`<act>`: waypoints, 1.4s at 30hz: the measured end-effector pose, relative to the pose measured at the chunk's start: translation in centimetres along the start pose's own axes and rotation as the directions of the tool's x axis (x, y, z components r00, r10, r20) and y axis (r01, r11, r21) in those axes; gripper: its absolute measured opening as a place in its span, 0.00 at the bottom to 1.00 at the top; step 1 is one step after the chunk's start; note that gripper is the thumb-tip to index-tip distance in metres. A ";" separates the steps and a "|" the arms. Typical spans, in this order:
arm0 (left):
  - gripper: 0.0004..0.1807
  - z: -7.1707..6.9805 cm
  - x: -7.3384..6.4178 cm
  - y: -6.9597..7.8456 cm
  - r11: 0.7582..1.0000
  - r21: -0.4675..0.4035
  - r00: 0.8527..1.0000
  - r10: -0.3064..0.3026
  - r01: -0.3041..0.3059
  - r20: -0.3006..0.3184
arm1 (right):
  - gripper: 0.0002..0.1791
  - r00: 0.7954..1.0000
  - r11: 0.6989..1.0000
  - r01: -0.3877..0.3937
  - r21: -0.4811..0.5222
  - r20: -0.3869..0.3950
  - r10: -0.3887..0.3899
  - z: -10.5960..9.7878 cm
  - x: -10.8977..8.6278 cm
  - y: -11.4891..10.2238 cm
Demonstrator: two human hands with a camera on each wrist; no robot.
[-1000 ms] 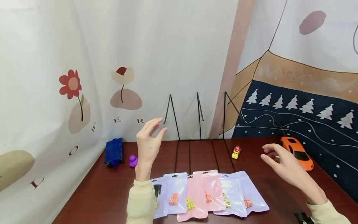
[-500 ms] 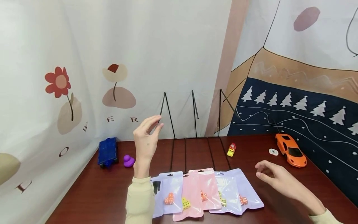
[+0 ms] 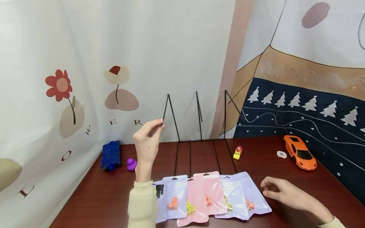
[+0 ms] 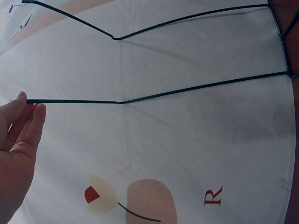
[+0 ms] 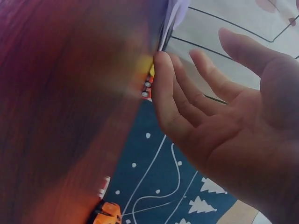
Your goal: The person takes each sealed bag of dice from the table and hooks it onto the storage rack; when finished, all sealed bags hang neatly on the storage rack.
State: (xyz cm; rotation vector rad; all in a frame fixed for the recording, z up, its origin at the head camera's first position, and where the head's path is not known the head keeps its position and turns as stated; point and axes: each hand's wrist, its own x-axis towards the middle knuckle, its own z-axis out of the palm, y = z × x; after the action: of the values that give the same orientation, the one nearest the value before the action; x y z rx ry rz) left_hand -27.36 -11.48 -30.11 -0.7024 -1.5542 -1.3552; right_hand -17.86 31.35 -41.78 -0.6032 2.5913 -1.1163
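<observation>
My left hand (image 3: 146, 142) pinches the tip of the leftmost prong of a black wire display rack (image 3: 201, 139) between thumb and fingertips. In the left wrist view that prong (image 4: 74, 101) runs from the fingertips back to a bend. My right hand (image 3: 288, 193) is low on the right, fingers loosely bent and holding nothing. Its fingertips are close to the edge of the rightmost purple zip pouch (image 3: 253, 190); whether they touch it I cannot tell. Pink pouches (image 3: 196, 190) and other purple pouches (image 3: 179, 186) lie overlapping in a row, with orange or yellow dice inside.
On the dark red table (image 3: 85, 196) stand a blue toy vehicle (image 3: 111, 155) and a purple duck (image 3: 131, 164) at left. A small red-and-yellow toy car (image 3: 238, 152), a white chip (image 3: 281, 154) and an orange toy car (image 3: 300, 152) are at right. A printed curtain (image 3: 171, 47) hangs behind.
The fingers of my left hand have come together on the prong's tip. My right hand has moved down toward the rightmost pouch, and the white chip has come into sight.
</observation>
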 end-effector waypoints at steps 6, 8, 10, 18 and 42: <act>0.09 -0.1 -0.1 0.2 1.000 0.012 1.000 -0.002 0.003 -0.008 | 0.10 0.997 0.997 -0.028 0.072 0.071 0.023 0.1 0.3 0.6; 0.09 -0.1 -0.2 0.2 1.000 0.021 1.000 0.000 0.000 -0.004 | 0.09 0.995 0.992 -0.034 0.121 0.095 0.022 0.3 0.3 0.7; 0.09 -0.1 -0.2 0.3 1.000 0.029 1.000 0.008 -0.008 0.002 | 0.08 0.993 0.984 -0.025 0.174 0.117 0.005 0.5 0.4 0.9; 0.09 -0.2 0.0 0.3 0.998 0.035 0.999 0.045 -0.046 0.030 | 0.07 0.976 0.944 0.012 0.329 0.203 -0.083 0.8 0.6 1.4; 0.09 -0.4 0.0 0.0 0.998 0.042 0.997 0.053 -0.056 0.056 | 0.09 0.995 0.928 -0.096 0.359 0.024 0.093 -0.4 0.1 0.0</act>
State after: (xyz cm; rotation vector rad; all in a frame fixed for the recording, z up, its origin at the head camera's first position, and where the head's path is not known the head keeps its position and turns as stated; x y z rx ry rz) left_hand -27.23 -11.83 -30.07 -0.7551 -1.5918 -1.2675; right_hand -18.11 31.60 -41.53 -0.3907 2.2943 -1.5021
